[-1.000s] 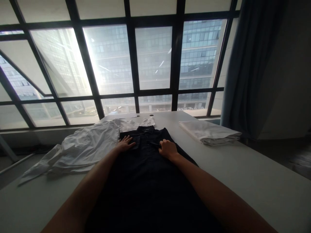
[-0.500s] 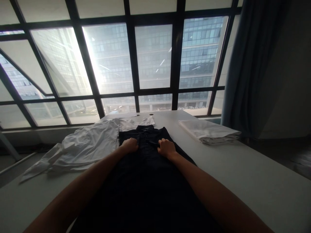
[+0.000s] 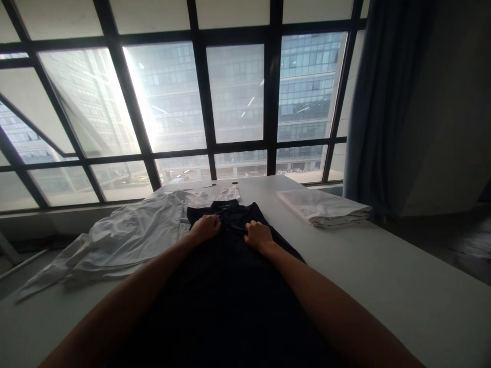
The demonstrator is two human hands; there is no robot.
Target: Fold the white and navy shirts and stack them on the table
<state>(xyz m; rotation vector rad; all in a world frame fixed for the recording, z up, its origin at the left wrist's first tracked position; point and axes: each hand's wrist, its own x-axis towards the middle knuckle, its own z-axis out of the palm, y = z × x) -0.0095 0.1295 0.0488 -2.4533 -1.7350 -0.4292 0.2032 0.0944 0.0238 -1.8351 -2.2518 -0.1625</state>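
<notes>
A dark shirt (image 3: 230, 286) lies lengthwise over the table toward me, its collar at the far end. My left hand (image 3: 207, 227) is closed on the shirt's cloth, left of its front middle and below the collar. Level with it on the right, my right hand (image 3: 258, 235) grips another bit of the same cloth. Between the two hands the fabric is slightly raised and creased. The lower part of the shirt is too dark for its details to show.
Crumpled white garments (image 3: 134, 230) spread over the left side of the white table (image 3: 383, 276). A folded white cloth (image 3: 324, 207) rests at the right, by the table's edge. Beyond are large windows (image 3: 236, 97) and a blue curtain (image 3: 378, 112).
Both hands keep hold of the shirt and have drawn slightly closer together, and the cloth near the collar is more bunched. The view has shifted slightly to the right.
</notes>
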